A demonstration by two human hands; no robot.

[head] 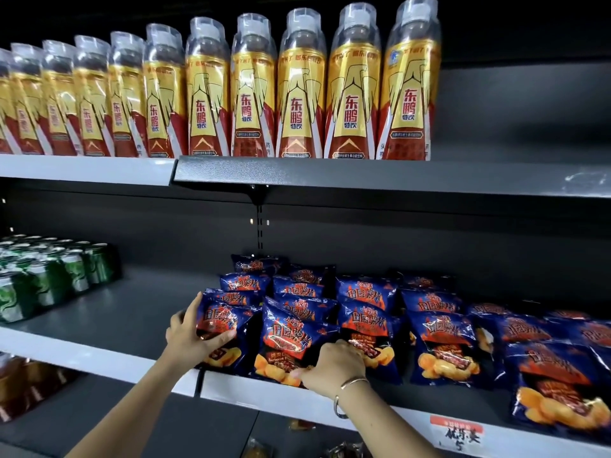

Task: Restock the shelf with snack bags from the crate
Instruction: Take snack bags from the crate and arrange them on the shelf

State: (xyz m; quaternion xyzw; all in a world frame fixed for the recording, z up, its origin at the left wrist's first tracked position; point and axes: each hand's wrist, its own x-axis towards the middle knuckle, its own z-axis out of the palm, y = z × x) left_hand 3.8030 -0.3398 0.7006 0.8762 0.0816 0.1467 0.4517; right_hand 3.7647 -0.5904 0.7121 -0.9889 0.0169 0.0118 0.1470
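Note:
Several dark blue snack bags with red and orange print stand in rows on the middle shelf (139, 312). My left hand (188, 335) grips the front bag of the leftmost row (220, 322), fingers along its left side and thumb across its front. My right hand (330, 365) holds the lower edge of the front bag of the neighbouring row (291, 335), fingers curled against it at the shelf lip. A bracelet sits on my right wrist. The crate is out of view.
Green drink cans (43, 276) stand at the left of the same shelf, with bare shelf between them and the bags. Gold and red bottles (251, 94) line the shelf above. A price label (458, 433) hangs on the shelf front at the right. More goods sit dimly below.

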